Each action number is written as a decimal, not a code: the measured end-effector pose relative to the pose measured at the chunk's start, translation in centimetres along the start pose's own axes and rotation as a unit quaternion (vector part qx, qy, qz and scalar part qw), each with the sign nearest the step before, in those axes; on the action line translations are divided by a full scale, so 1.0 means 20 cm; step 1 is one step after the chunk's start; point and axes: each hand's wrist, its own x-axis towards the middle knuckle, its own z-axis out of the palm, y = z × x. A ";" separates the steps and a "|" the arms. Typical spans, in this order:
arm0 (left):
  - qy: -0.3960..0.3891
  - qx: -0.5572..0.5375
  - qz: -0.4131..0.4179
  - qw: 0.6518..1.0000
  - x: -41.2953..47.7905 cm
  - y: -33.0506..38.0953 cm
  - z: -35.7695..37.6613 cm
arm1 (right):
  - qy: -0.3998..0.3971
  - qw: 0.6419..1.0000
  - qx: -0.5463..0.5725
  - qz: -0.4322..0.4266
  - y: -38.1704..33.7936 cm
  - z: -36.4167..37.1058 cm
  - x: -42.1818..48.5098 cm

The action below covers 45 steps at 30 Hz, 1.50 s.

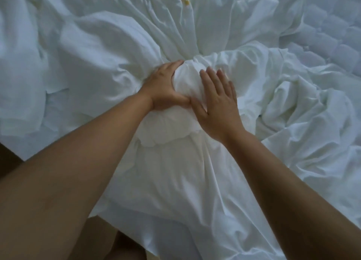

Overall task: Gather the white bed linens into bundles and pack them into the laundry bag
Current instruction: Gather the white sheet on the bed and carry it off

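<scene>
Loose sheet (pixel 93 50): left of bundle (pixel 187 83), ungathered.
Left hand (pixel 164 89): fingers curled round bundle's left flank, gripping.
Bundle: wadded white linen between hands; tail of cloth trails below it.
Right hand (pixel 216 103): fingers straight, slightly apart, pressed flat on bundle's right flank.
Crumpled linen (pixel 304 111): right of bundle.
Laundry bag: not visible.
Risk: flat palm holds nothing; on lifting, wad likely unrolls, tail drags.

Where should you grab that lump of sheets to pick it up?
Probably at the bundle, the tight knob where the folds all pinch together. The left hand curls round it from the left. The right hand lies flat on its other side and could close there. Below the knob the sheet fans out wide and loose, so it would likely slip.
</scene>
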 end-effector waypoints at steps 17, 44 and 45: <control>-0.037 0.318 0.012 0.947 -0.01 0.07 -0.10 | -0.270 0.920 -0.282 -0.014 -0.04 -0.12 0.71; -0.257 0.220 -0.023 0.941 -0.89 0.27 -0.06 | -0.279 0.913 0.101 0.280 -0.13 -0.23 -0.72; -0.302 0.186 -0.034 0.934 -0.95 0.27 -0.01 | -0.316 0.897 0.087 0.297 -0.14 -0.23 -0.81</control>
